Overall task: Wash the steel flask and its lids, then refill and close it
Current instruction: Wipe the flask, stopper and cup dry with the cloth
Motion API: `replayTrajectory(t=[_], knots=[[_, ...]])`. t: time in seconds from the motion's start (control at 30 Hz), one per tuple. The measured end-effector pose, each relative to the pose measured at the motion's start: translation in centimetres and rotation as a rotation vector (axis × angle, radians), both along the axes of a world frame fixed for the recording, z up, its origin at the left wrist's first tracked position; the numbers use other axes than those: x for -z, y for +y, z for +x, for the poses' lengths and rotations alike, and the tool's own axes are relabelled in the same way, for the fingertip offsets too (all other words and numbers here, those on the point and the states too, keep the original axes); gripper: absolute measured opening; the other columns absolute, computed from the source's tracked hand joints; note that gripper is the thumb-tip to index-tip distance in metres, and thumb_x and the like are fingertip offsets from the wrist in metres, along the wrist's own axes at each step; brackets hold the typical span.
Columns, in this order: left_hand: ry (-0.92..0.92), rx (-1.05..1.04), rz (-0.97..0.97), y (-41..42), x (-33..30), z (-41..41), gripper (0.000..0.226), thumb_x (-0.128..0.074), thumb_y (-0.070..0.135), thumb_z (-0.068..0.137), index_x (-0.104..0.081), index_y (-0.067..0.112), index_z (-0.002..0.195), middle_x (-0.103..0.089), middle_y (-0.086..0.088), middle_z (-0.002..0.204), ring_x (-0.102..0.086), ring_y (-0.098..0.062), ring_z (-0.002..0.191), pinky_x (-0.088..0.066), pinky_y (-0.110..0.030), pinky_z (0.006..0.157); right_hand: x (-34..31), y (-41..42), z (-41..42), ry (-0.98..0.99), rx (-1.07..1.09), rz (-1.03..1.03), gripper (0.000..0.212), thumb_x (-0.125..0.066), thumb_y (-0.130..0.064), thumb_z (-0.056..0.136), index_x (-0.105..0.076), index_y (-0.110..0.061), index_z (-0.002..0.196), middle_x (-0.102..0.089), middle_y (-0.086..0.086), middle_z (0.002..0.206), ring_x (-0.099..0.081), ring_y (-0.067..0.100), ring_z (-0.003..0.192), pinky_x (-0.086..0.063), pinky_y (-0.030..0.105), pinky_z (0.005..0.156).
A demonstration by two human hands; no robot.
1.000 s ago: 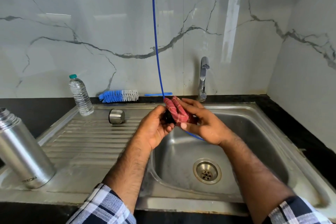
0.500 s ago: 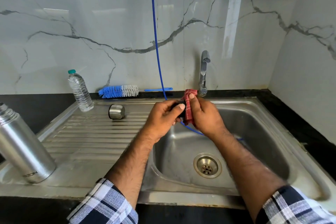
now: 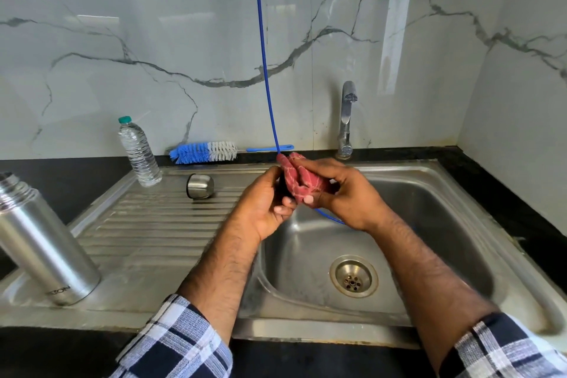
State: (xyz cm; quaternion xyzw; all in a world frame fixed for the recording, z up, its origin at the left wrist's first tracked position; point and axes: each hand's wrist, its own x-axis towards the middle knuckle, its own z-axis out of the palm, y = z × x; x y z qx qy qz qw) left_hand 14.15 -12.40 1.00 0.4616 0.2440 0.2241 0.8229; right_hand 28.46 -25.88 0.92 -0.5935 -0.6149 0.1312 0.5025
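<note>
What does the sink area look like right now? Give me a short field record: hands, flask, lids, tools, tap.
left hand: grips a small dark item, mostly hidden, against the cloth
right hand: holds the red cloth wrapped around that item
flask: open-topped, standing on the drainboard, far left
steel cap: lying on its side on the drainboard
bottle brush: on the counter by the wall
water bottle: upright, capped, at the drainboard's back corner
tap: no water seen running
blue cord: hangs in front of the wall
</note>
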Motion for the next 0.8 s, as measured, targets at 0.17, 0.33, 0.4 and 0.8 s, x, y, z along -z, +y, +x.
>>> replayTrajectory(t=[0.17,0.33,0.4,0.8], knots=[[-0.052,-0.032,0.163,-0.9,-0.6,-0.1,0.031,-0.077,0.039,0.088,-0.071,0.008,0.09,-0.059,-0.005,0.067,-0.044,-0.008,0.047,-0.028,-0.018,0.036,-0.4,-0.2,-0.2,-0.219,0.095,0.094,0.069,-0.081,-0.041,0.093,-0.053,-0.028,0.156,-0.064,-0.005,0.132,-0.064,0.01,0.12,-0.055,0.029,0.102],[-0.213,-0.051,0.444,-1.4,-0.4,0.0,0.023,-0.061,0.021,0.106,-0.073,0.002,0.103,-0.064,-0.013,0.083,-0.054,-0.016,0.068,-0.036,-0.025,0.054,-0.5,0.2,-1.3,-0.226,0.314,0.141,0.035,-0.052,-0.052,0.108,-0.062,-0.023,0.123,-0.071,-0.009,0.091,-0.069,0.003,0.081,-0.056,0.024,0.071],[-0.212,0.0,0.669,-1.5,0.0,-0.1,0.029,-0.063,0.019,0.102,-0.072,0.001,0.123,-0.071,-0.011,0.094,-0.061,-0.014,0.075,-0.043,-0.025,0.059,-0.4,0.4,-1.2,-0.109,0.427,0.115,0.046,-0.041,-0.063,0.107,-0.064,-0.023,0.109,-0.072,-0.005,0.078,-0.07,0.006,0.072,-0.059,0.035,0.067],[-0.242,-0.131,0.758,-2.4,0.0,1.1,0.031,-0.069,0.016,0.097,-0.069,0.016,0.128,-0.079,-0.005,0.108,-0.076,-0.019,0.086,-0.061,-0.029,0.071,-1.9,-0.1,-0.7,0.47,0.33,0.121,0.038,-0.05,-0.045,0.111,-0.075,-0.016,0.107,-0.075,0.007,0.079,-0.068,0.019,0.065,-0.053,0.033,0.062]])
